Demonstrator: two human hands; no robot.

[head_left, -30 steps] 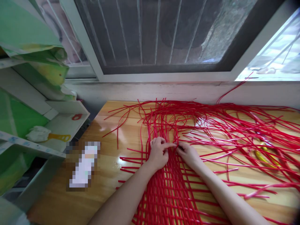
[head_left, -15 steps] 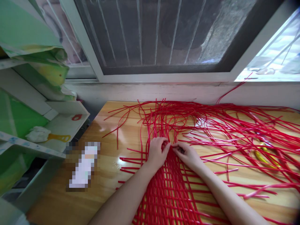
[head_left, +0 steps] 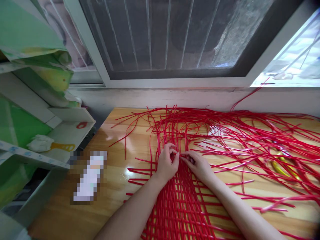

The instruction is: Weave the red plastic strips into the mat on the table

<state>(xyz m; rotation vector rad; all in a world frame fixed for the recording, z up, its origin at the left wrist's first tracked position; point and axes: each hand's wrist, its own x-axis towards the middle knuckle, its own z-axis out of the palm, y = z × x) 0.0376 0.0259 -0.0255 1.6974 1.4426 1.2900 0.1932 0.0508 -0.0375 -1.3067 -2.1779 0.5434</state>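
A woven mat of red plastic strands (head_left: 180,203) lies on the wooden table, its loose ends sticking out on both sides. At its far end my left hand (head_left: 168,161) is closed, thumb and fingers pinching a red strand. Close beside it on the right, my right hand (head_left: 196,163) pinches a red strand too, its fingertips almost touching the left ones. The exact strands in the fingers are partly hidden. Beyond both hands the lengthwise strands run on unwoven toward the back.
Long loose red strands (head_left: 225,116) spread over the back and right of the table (head_left: 117,146). Yellow-handled pliers (head_left: 281,168) lie among them. A blurred-out flat object (head_left: 91,176) rests at the left, near a shelf (head_left: 72,123). A window frame (head_left: 175,82) stands behind.
My right hand has shifted slightly left, closer to the left hand. My left hand has turned a little, its fingers moving slightly left. The mat lies as before.
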